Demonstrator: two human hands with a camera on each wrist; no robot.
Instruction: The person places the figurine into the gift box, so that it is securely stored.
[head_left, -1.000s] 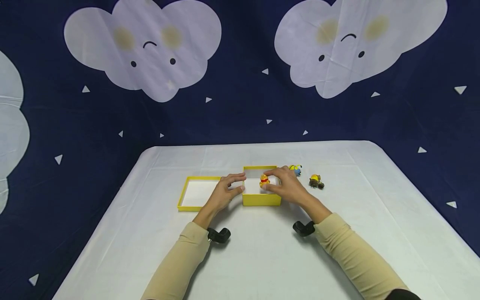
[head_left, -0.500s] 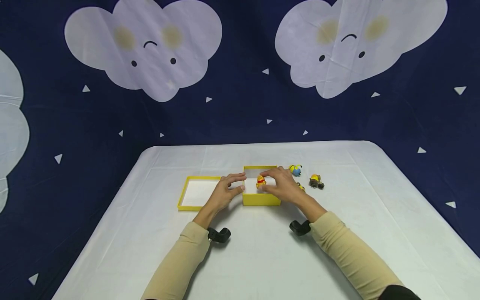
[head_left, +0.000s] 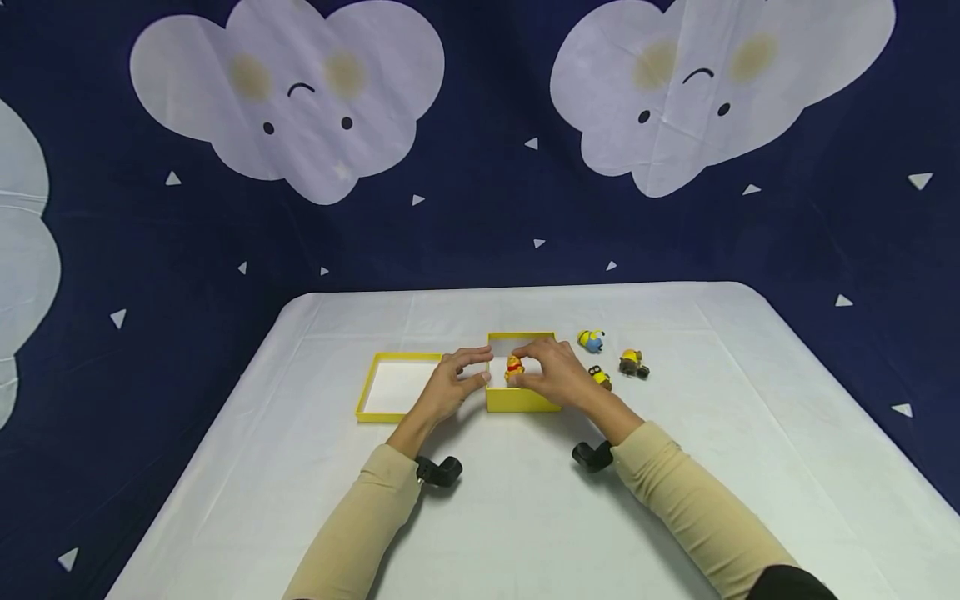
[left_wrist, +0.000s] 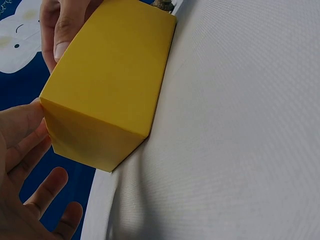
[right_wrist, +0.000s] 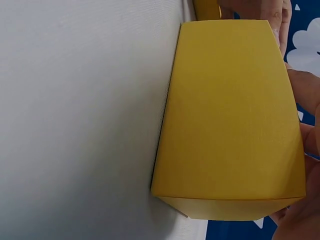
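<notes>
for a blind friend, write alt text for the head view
A right hand pinches a Winnie-the-Pooh figurine at an open yellow box, the left hand at its side. A Minion and two other toys rest right, a lid left.

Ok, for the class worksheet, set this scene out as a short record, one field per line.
Left hand: touching the yellow box at its left
Right hand: pinching a bear figure
Bear height: unclear, in or just above the box
Left of box: shallow yellow-rimmed tray
Right of box: blue-and-yellow figure, goggled figure, rightmost figure
Surface: white cloth
</notes>
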